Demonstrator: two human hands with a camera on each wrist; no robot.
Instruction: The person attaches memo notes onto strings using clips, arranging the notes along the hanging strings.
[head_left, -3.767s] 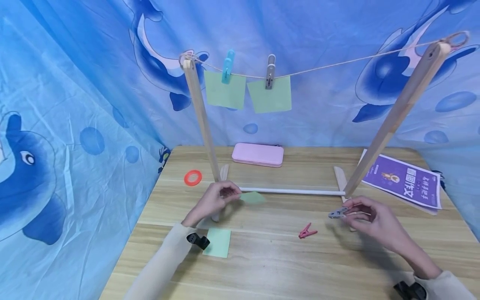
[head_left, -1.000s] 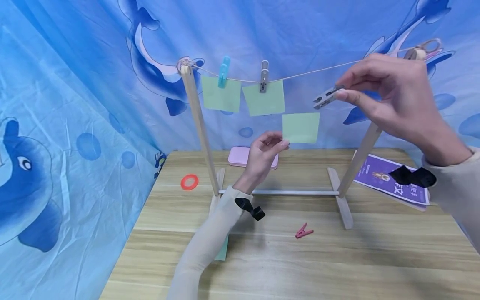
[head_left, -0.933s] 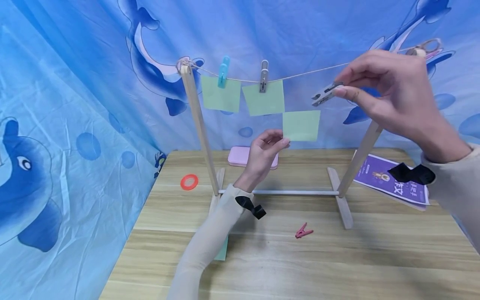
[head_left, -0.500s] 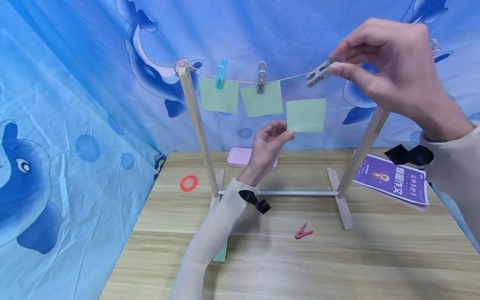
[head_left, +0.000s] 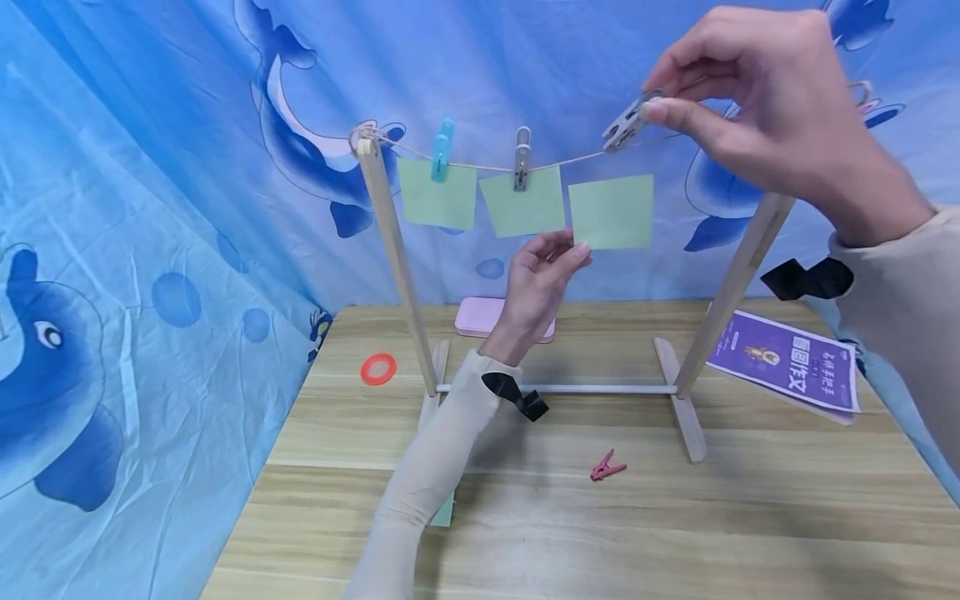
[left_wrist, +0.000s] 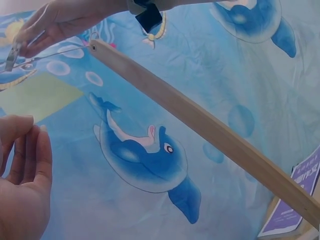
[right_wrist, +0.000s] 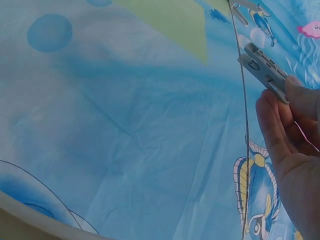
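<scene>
My left hand [head_left: 536, 287] pinches a green paper note [head_left: 613, 212] by its lower left corner and holds it just below the string [head_left: 573, 160]. Above it, my right hand [head_left: 772, 117] pinches a grey clothespin [head_left: 627, 122] by its handle end, its nose right at the string. In the right wrist view the clothespin [right_wrist: 264, 72] overlaps the string near its nose. Two more green notes hang to the left: one [head_left: 437, 196] under a light blue clothespin [head_left: 442, 152], the other [head_left: 522, 210] under a grey clothespin [head_left: 522, 158].
The string runs between two wooden posts [head_left: 397, 258] on feet joined by a white rod [head_left: 600, 389]. On the table [head_left: 540, 533] lie a pink clothespin [head_left: 607, 466], a red ring [head_left: 378, 369], a pink case [head_left: 480, 317] and a purple booklet [head_left: 787, 360]. My left sleeve partly hides another green note [head_left: 444, 511].
Both hands have risen from near the table, the left bringing the green note up under the string and the right bringing the grey clothespin up to it and leftward.
</scene>
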